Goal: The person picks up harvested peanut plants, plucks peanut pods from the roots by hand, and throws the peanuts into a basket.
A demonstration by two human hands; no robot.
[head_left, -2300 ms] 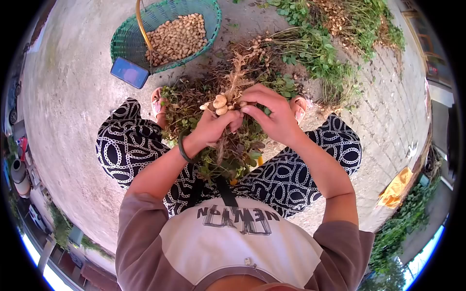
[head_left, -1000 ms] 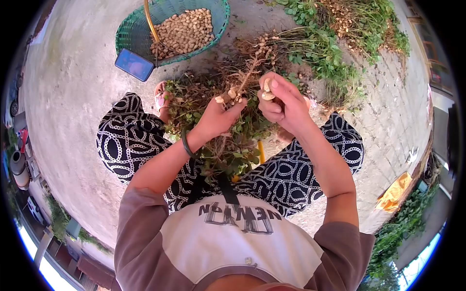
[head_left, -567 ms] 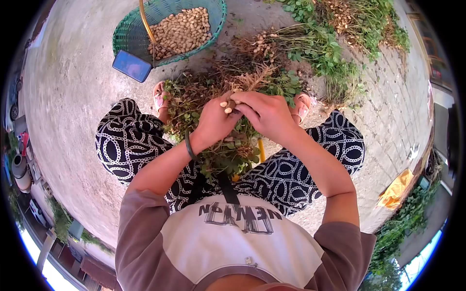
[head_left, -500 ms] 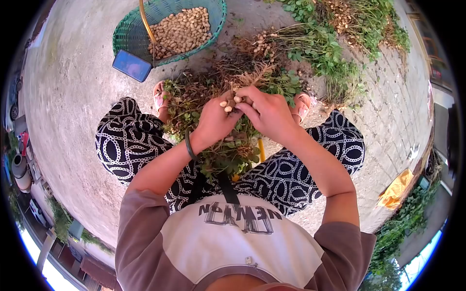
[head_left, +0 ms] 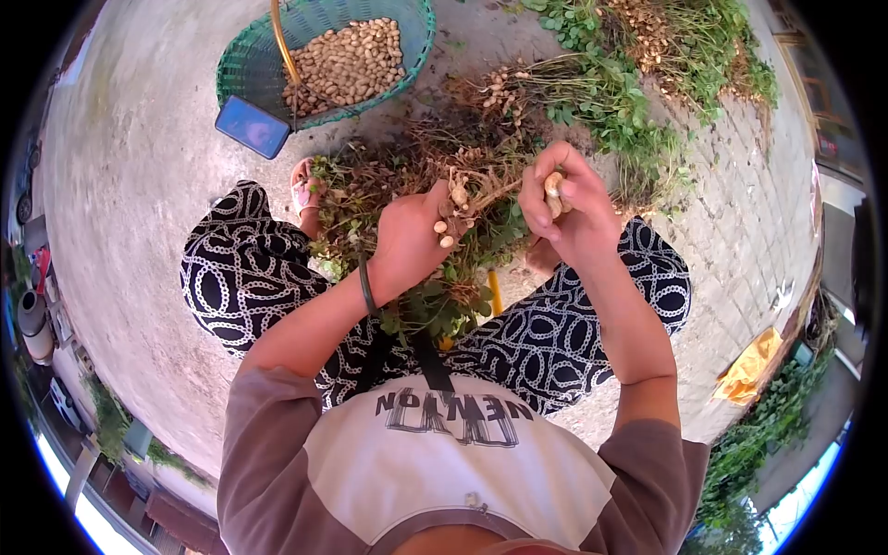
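Note:
My left hand [head_left: 410, 242] is wrapped round a peanut plant [head_left: 460, 196], with several pale pods showing beside its fingers and brown roots sticking out to the right. To the right, my right hand [head_left: 572, 202] holds loose peanuts [head_left: 555, 191] between curled fingers and thumb, apart from the plant. Leafy stems [head_left: 435, 310] hang below my left hand, over my lap. A heap of picked-over plants [head_left: 370, 176] lies on the ground between my feet. The green basket [head_left: 242, 79] at the upper left contains many peanuts [head_left: 347, 63].
A phone [head_left: 252, 127] leans at the basket's near edge, below the brown handle [head_left: 282, 42]. More peanut plants with pods [head_left: 638, 102] lie on the concrete at the upper right. A yellow cloth [head_left: 749, 365] is on the ground at the right.
My right hand has moved away from the plant to the right, and peanuts now show in it. The left hand has turned, still gripping the plant, whose pods are more exposed.

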